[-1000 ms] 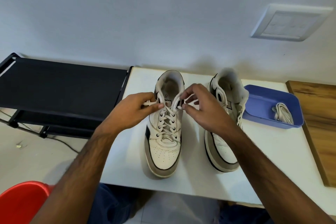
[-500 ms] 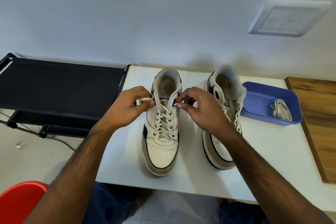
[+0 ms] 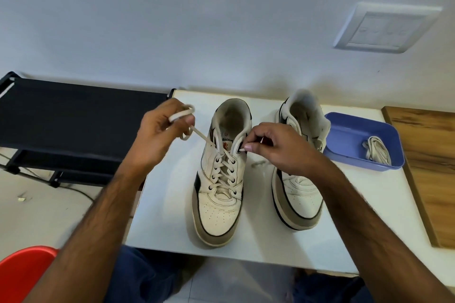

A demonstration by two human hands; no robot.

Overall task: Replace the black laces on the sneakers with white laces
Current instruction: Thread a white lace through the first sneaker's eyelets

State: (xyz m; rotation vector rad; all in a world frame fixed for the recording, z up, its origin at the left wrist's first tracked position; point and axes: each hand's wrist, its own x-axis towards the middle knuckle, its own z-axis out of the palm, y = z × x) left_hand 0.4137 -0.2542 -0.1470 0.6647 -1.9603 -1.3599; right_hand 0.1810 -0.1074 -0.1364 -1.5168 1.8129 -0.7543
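Two white sneakers stand on the white table (image 3: 172, 216), toes toward me. The left sneaker (image 3: 220, 187) is threaded with a white lace (image 3: 222, 170) up its eyelets. My left hand (image 3: 161, 133) grips the lace's left end, which loops over my fingers and runs taut to the top left eyelet. My right hand (image 3: 273, 146) pinches the lace's right end at the top right eyelet. The right sneaker (image 3: 299, 194) stands beside it, partly hidden by my right forearm; its lacing is hidden.
A blue tray (image 3: 344, 140) at the table's right holds a bundle of white lace (image 3: 376, 152). A wooden board (image 3: 433, 167) lies further right. A black rack (image 3: 73, 118) stands left of the table. A red seat (image 3: 22, 270) shows at the lower left.
My left hand has pulled away up and to the left, drawing the lace's left end out longer from the top eyelet. My right hand stays at the top right eyelet.
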